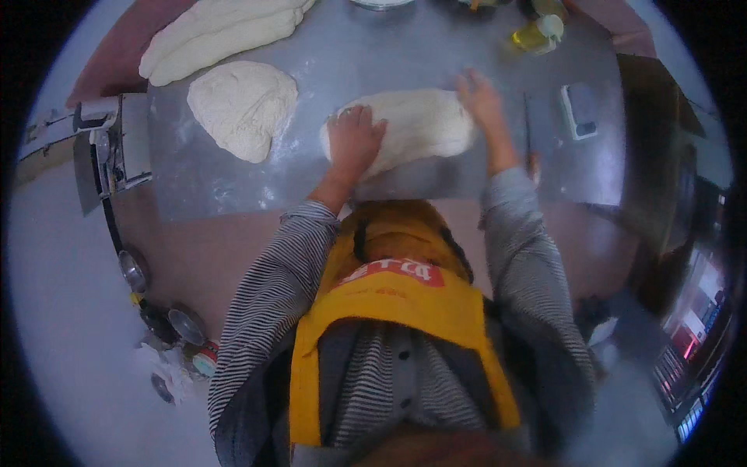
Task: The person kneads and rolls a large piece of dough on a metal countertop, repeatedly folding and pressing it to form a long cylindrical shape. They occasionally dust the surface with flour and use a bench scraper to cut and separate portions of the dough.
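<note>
On my feed, the pale dough log (420, 128) lies lengthwise across the desk (350, 66), in front of the wearer, between the two hands. I judge it soft and pliable, fairly heavy for its bulk and likely to sag or stretch if lifted by one end; any tackiness I can't read from here. I would cup it low at both ends, or slide flat palms underneath, because a pinch would probably dent or tear it.

The left hand (356, 142) rests on the log's left part, its fingers spread over the top, not clenched. The right hand (484, 105) is at the right end, blurred; its fingers look extended and unclosed, though I cannot tell how firmly they press.

Further left I see a broad dough mound (241, 109), apart from the log, and behind it a long dough piece (226, 39) with a lengthwise crease. Well off to the right sit a white-rimmed rectangular object (577, 113) and, farther back, a bottle of yellow liquid (533, 35).
</note>
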`<action>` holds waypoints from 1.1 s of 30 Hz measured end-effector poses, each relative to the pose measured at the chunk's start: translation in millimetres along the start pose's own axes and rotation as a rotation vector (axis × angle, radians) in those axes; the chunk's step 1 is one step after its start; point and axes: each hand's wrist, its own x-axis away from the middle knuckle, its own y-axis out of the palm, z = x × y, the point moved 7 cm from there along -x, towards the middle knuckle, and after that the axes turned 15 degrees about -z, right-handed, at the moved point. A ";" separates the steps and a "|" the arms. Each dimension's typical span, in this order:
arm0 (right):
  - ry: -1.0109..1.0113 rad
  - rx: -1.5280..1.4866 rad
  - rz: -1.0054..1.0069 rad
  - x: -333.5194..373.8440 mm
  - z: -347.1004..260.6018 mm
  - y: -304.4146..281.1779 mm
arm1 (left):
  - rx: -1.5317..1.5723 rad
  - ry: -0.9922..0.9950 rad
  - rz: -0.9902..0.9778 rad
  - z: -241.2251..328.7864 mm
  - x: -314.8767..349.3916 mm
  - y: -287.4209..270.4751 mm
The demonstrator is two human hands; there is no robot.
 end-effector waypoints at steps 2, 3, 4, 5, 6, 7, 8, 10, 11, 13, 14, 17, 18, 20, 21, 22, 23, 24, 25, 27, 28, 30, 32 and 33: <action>0.005 0.260 -0.191 -16.7 16.9 32.8 | 0.091 0.094 0.135 8.1 0.8 0.9; -0.002 0.383 -0.307 -23.4 20.5 55.7 | 0.132 0.120 0.198 7.1 6.3 3.6; -0.205 0.289 -0.326 16.5 -55.8 46.3 | 0.112 0.054 0.254 -14.6 17.4 8.2; -0.233 0.272 -0.216 28.6 -51.3 50.7 | 0.104 0.039 0.305 -19.1 21.4 14.1; -0.250 0.266 -0.117 38.6 -35.9 67.0 | 0.113 0.021 0.349 -21.6 26.5 19.4; -0.270 0.263 -0.019 48.1 -25.9 76.3 | 0.098 0.006 0.348 -22.5 31.4 21.3; -0.297 0.284 0.080 64.5 -27.6 77.6 | 0.082 -0.008 0.352 -22.9 36.8 21.1; -0.347 0.309 0.260 104.9 -40.5 86.7 | 0.086 0.000 0.346 -20.8 43.8 22.5; -0.333 0.349 0.281 108.2 -43.1 90.6 | 0.111 0.029 0.345 -17.8 42.0 19.9; -0.302 0.421 0.324 108.2 -44.7 97.4 | 0.117 0.063 0.345 -19.1 32.8 17.9; -0.304 0.429 0.332 97.6 -44.0 97.6 | 0.101 0.066 0.349 -23.4 23.6 18.5; -0.329 0.421 0.344 45.8 -37.2 90.4 | 0.150 0.091 0.341 -40.3 -17.3 18.7; -0.360 0.393 0.348 26.4 -35.0 86.3 | 0.174 0.102 0.344 -47.2 -34.8 15.9; -0.360 0.374 0.332 1.1 -34.6 76.5 | 0.185 0.143 0.368 -49.1 -61.4 3.1; -0.336 0.372 0.320 -10.8 -38.4 72.5 | 0.179 0.163 0.388 -53.8 -73.3 0.4; -0.313 0.377 0.309 -20.7 -39.0 70.9 | 0.208 0.224 0.460 -60.6 -87.0 -0.7; -0.332 0.403 0.324 -27.6 -38.5 73.0 | 0.172 0.163 0.359 -68.4 -100.3 9.1; -0.347 0.436 0.344 -35.1 -35.0 72.4 | 0.144 0.109 0.262 -69.3 -115.2 9.1; -0.371 0.467 0.374 -45.2 -37.2 69.6 | 0.109 0.054 0.177 -72.4 -131.2 7.8; -0.304 0.497 0.312 -66.0 -38.6 70.5 | 0.089 -0.032 0.046 -76.6 -155.9 4.5; -0.270 0.513 0.278 -70.0 -39.1 71.4 | 0.082 -0.079 -0.022 -78.9 -160.6 7.5; -0.163 0.538 0.162 -77.5 -35.8 76.3 | 0.085 -0.043 -0.157 -74.0 -167.7 13.0; -0.229 0.424 0.030 -95.7 -15.9 66.2 | 0.125 0.044 -0.241 -56.0 -174.6 -2.0; -0.347 0.299 -0.070 -99.7 23.3 60.0 | 0.169 0.102 -0.278 -44.5 -168.6 -4.0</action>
